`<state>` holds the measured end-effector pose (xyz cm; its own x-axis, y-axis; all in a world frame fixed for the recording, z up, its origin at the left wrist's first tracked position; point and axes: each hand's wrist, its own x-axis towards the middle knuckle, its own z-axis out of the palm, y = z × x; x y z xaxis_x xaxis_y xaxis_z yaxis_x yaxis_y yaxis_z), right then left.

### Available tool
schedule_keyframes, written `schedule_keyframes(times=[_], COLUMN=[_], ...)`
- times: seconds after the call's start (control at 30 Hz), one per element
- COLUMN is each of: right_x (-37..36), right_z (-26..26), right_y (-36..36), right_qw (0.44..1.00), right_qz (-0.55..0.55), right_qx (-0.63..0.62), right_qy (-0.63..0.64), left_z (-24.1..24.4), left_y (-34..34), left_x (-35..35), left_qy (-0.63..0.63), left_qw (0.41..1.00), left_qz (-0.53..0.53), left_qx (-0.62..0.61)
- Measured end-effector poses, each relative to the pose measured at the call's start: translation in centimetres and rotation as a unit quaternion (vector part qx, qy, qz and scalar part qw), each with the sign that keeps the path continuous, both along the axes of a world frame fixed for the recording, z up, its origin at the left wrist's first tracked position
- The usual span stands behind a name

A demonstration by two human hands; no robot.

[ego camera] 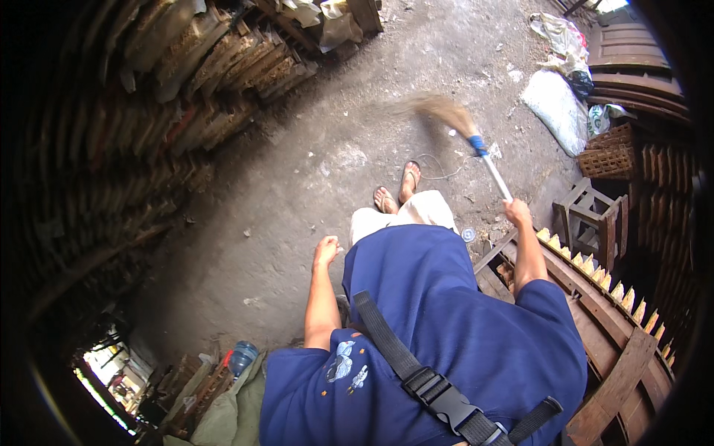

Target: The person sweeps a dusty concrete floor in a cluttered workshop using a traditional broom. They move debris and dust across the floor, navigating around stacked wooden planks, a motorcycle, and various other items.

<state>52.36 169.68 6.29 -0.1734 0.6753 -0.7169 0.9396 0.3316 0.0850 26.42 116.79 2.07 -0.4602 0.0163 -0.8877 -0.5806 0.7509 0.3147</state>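
My right hand (517, 212) grips the pale handle (497, 177) of a broom, out in front on the right. Blue binding (477, 145) joins the handle to the straw-coloured bristles (440, 109), which sweep leftward over the floor and are blurred. At my left side hangs my left hand (327, 250), its fingers curled in; I see no tool in it. Both feet, in flip-flops (411, 179), stand on the grey dirt-covered floor (268, 245), strewn with small pale scraps. A loop of thin wire or cord (440, 177) lies between the feet and the broom.
Stacked wooden boards (223, 72) line the left side. To the right are a white sack (553, 106), a woven basket (608, 150), a wooden stool (591, 217) and wooden furniture panels (602, 329). A blue water jug (242, 357) is at lower left.
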Motion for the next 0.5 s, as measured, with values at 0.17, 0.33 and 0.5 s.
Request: schedule_keyframes(times=[0.17,0.33,0.5], right_x=[1.6,-0.4,-10.3], right_z=[1.7,2.0,2.5], right_y=[2.5,-0.2,-7.1], right_qw=[0.995,0.989,0.987], right_qz=[-0.03,0.017,0.05], right_qx=[0.091,0.094,-0.089], right_qy=[0.04,0.115,0.124], left_z=[0.1,0.0,-0.4], left_y=[5.8,10.2,10.4], left_x=[-2.9,-5.6,-6.6], left_qy=[0.048,0.083,0.066], left_qw=[0.996,0.986,0.99], left_qz=[-0.033,-0.038,-0.062], left_qx=[0.062,0.138,0.109])
